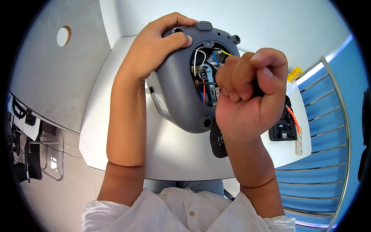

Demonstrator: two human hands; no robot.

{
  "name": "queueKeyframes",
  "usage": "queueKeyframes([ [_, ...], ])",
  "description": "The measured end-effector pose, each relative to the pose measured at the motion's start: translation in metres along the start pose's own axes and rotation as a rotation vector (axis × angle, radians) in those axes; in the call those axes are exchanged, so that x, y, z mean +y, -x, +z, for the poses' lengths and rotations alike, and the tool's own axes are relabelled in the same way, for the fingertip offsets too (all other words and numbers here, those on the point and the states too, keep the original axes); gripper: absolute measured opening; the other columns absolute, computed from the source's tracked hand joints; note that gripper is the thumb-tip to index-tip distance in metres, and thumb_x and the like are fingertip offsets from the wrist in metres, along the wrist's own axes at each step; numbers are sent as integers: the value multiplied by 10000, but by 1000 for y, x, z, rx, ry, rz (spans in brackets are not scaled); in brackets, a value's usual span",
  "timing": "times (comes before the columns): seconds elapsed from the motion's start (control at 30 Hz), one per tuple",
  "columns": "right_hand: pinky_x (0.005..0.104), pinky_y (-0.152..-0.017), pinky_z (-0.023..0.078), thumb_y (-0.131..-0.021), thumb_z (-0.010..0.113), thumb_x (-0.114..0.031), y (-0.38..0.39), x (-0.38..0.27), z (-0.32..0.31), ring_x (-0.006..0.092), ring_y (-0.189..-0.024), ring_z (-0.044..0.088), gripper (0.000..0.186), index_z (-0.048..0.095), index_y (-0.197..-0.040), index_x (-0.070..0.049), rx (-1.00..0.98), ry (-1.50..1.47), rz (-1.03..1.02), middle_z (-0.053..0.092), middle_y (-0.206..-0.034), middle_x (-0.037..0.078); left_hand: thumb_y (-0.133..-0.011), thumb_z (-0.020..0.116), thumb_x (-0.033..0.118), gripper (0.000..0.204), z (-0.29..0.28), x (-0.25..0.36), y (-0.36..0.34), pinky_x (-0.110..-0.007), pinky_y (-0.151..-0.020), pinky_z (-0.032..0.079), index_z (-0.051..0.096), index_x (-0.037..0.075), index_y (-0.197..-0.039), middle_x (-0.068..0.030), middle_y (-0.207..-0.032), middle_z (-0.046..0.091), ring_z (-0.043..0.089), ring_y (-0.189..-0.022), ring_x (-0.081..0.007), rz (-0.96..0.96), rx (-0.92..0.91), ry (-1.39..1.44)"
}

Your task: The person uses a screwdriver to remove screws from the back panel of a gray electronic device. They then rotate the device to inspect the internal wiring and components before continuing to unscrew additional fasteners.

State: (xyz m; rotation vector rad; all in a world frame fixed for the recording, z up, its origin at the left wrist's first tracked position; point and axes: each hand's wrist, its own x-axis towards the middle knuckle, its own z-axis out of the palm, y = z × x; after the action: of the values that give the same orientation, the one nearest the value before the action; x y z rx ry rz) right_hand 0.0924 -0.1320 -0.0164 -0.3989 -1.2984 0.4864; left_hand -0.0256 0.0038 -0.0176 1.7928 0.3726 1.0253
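A rounded grey household appliance [174, 92], possibly a rice cooker, lies on its side on the white table. Its underside faces me, and the round opening [205, 77] shows white, blue, yellow and red wires and metal parts. My left hand [164, 40] grips the housing's upper left, thumb and fingers around a foot near the rim. In front of the opening's right side is my right hand [251, 89], fingers curled tightly. Something dark shows between its fingers, too hidden to name. A black slotted part [218, 145] lies below the appliance, partly behind my right wrist.
On the table's right are a black tool case [276, 133], an orange-red slim tool [294, 118] and a beige ruler-like strip [298, 143]. A yellow object [294, 74] sits at the far right edge. Metal railing [344, 116] stands beyond; a grey panel [77, 69] rises left.
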Motion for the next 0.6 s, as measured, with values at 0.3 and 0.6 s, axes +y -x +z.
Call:
queueKeyframes([
  [0.3, 258, -599, 409, -972, 445, -209, 10, -1, 12, 114, -599, 458, 269, 574, -994, 26, 348, -83, 0, 535, -702, 68, -761, 554, 135, 385, -3, -4, -2, -259, -898, 418, 603, 20, -1126, -73, -1068, 613, 553, -985, -159, -11, -20, 22],
  [0.6, 345, -717, 459, -998, 375, -279, -8, -11, -14, 210, -766, 541, 434, 501, -1231, 66, -118, 394, -69, 553, -837, 92, -764, 558, 131, 386, -2, -3, -3, -261, -900, 411, 601, 19, -1131, -67, -1062, 614, 549, -982, -155, 10, -30, -18],
])
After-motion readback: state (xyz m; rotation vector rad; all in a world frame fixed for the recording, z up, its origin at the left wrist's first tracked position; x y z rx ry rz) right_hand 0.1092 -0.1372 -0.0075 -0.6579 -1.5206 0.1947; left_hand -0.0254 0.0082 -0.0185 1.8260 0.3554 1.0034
